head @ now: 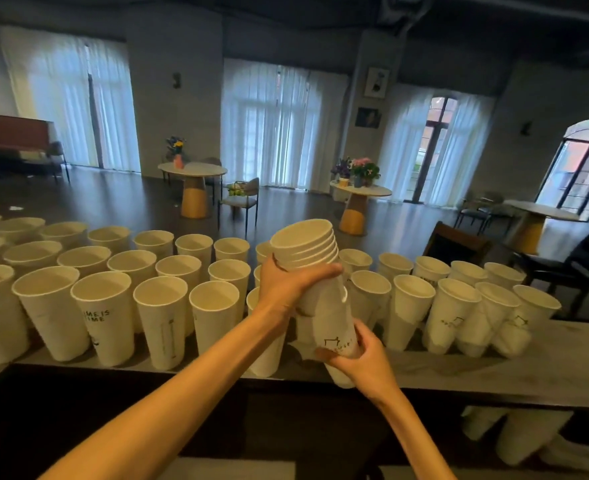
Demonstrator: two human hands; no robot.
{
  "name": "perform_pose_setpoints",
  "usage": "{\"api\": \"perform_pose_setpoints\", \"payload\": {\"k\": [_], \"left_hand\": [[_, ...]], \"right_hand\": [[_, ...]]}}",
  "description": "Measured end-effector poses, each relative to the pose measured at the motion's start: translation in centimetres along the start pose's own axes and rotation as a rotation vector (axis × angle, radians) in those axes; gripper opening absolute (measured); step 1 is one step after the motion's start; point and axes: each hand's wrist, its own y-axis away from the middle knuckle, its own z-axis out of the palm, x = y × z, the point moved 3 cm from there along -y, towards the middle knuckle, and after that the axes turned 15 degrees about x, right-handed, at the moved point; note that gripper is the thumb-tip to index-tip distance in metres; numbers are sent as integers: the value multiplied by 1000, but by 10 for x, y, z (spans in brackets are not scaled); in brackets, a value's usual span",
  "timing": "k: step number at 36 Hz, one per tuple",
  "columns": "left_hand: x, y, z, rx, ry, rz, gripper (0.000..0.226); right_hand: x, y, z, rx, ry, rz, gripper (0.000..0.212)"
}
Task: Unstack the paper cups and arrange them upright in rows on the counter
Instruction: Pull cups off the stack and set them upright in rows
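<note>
- Nearest the lens, I see two bare forearms rising from the bottom edge toward the centre of the frame.
- On the right of centre, my right hand (362, 362) wraps its fingers and thumb around the bottom end of a tilted stack of nested cream paper cups (320, 292), on the outermost cup, which carries a small dark line logo.
- Just above it, my left hand (286, 285) grips the upper part of the same stack, thumb across the front just under the rims, fingers curled round the far side.
- That stack sits at the frame's centre, held off the grey stone-look counter (493, 368), its open mouths leaning toward the upper left; I count about five rims layered at the top.
- Upright cream paper cups in rows (161, 317) fill the counter from the left edge to the right of centre, roughly three rows deep, mouths up.
- At left, one front-row cup with dark printed lettering (100, 323) shows partly readable text.
- Right of the stack, the front-row cups lean outward; that may be lens distortion, I cannot tell.
- At lower right, below the counter edge, more pale cups (528, 438) lie in shadow.
- Beyond, in the upper half, I see round tables with yellow bases (193, 188), flowers, chairs and curtained windows.
</note>
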Motion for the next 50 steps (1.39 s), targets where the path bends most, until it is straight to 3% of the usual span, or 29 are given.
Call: {"api": "perform_pose_setpoints", "payload": {"k": [4, 9, 12, 17, 21, 25, 27, 30, 33, 35, 40, 43, 45, 47, 50], "left_hand": [[28, -17, -19, 43, 89, 51, 94], [59, -33, -47, 125, 195, 83, 96], [70, -35, -60, 143, 212, 108, 99], [73, -29, -71, 147, 193, 123, 84], [66, -18, -69, 144, 175, 112, 85], [54, -2, -58, 89, 163, 73, 57], [47, 7, -50, 81, 151, 44, 69], [39, 18, -37, 26, 132, 14, 84], [29, 27, -22, -35, 85, -48, 74], [20, 37, -8, -102, 95, -120, 68], [-8, 68, 22, -233, 196, -406, 56], [-21, 82, 32, -304, 201, -488, 67], [-26, 86, 37, -324, 206, -499, 70], [-26, 84, 39, -323, 204, -501, 68], [-24, 81, 39, -344, 173, -473, 53]], "right_hand": [[19, -3, 14, 55, -3, 67, 83], [28, -11, 31, 17, -70, 97, 64], [32, -13, 39, 0, -73, 103, 70], [39, -20, 45, 21, -61, 173, 91], [44, -25, 47, 12, -86, 164, 91], [49, -27, 45, -58, -69, 152, 89], [54, -27, 41, -100, -40, 138, 87], [65, -24, 30, -104, -68, 177, 76], [68, -16, 15, -87, -83, 217, 52], [67, -13, 0, -63, 1, 241, 25], [44, 20, -48, -216, -184, 369, 19], [16, 31, -59, -324, -492, 510, 71], [11, 36, -68, -406, -615, 495, 92], [8, 37, -73, -420, -576, 472, 103], [4, 44, -73, -432, -512, 384, 96]]}}
